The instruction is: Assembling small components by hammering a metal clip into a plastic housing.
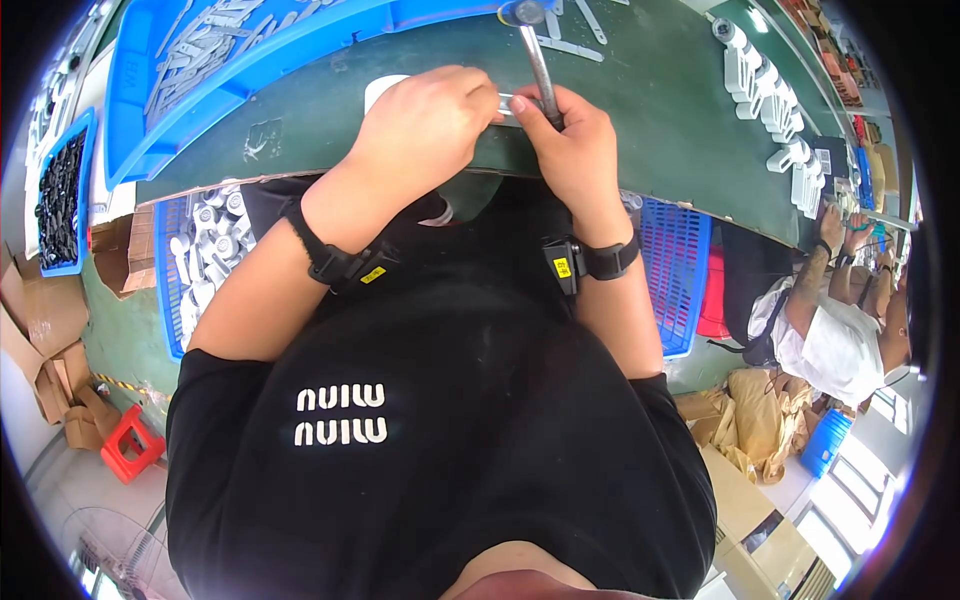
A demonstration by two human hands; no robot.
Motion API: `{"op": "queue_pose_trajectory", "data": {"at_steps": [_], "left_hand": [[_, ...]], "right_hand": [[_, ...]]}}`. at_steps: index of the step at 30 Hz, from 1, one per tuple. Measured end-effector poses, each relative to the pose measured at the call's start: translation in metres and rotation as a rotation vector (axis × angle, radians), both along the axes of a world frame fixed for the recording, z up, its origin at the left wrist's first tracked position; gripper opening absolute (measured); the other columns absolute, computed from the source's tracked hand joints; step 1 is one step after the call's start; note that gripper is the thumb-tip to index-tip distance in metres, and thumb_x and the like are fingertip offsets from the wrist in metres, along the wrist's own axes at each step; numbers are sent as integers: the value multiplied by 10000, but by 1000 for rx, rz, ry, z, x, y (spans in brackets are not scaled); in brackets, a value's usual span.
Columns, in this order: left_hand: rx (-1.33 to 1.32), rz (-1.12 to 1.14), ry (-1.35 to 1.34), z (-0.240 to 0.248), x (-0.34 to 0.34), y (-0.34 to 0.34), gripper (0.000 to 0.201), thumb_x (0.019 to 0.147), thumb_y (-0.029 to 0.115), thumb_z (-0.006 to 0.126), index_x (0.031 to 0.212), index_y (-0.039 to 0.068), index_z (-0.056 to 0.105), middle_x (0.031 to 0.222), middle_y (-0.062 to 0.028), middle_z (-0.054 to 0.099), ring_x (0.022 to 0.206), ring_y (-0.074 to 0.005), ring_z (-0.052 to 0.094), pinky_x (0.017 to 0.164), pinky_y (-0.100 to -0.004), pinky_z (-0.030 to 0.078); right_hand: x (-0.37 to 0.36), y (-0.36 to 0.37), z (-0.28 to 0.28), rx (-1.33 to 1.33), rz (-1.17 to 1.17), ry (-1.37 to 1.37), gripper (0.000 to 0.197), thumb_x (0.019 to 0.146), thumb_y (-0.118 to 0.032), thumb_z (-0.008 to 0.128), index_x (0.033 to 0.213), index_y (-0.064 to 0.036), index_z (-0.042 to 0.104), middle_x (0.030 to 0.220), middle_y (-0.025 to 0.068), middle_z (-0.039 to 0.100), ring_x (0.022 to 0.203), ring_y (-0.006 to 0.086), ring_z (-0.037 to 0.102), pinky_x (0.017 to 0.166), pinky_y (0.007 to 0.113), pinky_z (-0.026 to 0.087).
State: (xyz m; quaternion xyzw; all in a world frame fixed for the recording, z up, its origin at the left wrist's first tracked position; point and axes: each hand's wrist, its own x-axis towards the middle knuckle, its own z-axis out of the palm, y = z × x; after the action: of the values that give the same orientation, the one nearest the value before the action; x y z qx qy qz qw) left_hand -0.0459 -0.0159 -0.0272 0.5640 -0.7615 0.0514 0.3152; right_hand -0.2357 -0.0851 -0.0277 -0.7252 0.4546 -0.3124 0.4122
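Note:
My right hand [578, 150] is closed round the dark grip of a hammer [538, 65], whose metal shaft rises toward the blue bin, head at the top. Between the two hands shows a small pale strip-like part [507, 104]; my right thumb and forefinger are at its right end. My left hand [430, 115] is closed with its fingers curled at the strip's left end, covering most of it. Behind the left hand the rounded end of a white piece [380, 90] shows; whether it joins the strip I cannot tell.
A large blue bin [130, 115] of grey strips stands at the far left of the green table [670, 120]. White handled parts [765, 85] are lined up at right. Blue baskets [675, 270] flank me below the table edge; the left one holds white parts. Co-workers sit at far right.

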Motion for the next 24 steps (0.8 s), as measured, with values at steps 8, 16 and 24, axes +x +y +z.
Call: {"op": "queue_pose_trajectory", "data": {"at_steps": [8, 16, 24], "left_hand": [[-41, -7, -8, -2, 1, -2, 106, 894, 106, 796, 902, 32, 720, 969, -59, 759, 870, -287, 743, 659, -411, 596], [-79, 14, -4, -1, -4, -2, 62, 851, 78, 747, 826, 76, 691, 863, -55, 659, 847, -271, 711, 673, -414, 591], [-86, 3, 17, -3, -3, -2, 65, 856, 81, 754, 830, 69, 695, 871, -61, 660, 844, -272, 714, 674, -416, 592]], "right_hand": [[-36, 21, 6, -46, 31, -271, 462, 1113, -98, 607, 1572, -55, 595, 831, 9, 701, 658, 69, 561, 625, 253, 478], [-82, 58, 1, -120, 53, -118, 566, 1117, -3, 500, 1671, -116, 496, 876, 30, 700, 565, 43, 516, 564, 214, 465], [-88, 66, 17, -73, 0, -339, 525, 1099, -18, 576, 1612, -130, 579, 774, 66, 617, 706, 117, 576, 743, 263, 514]]}}
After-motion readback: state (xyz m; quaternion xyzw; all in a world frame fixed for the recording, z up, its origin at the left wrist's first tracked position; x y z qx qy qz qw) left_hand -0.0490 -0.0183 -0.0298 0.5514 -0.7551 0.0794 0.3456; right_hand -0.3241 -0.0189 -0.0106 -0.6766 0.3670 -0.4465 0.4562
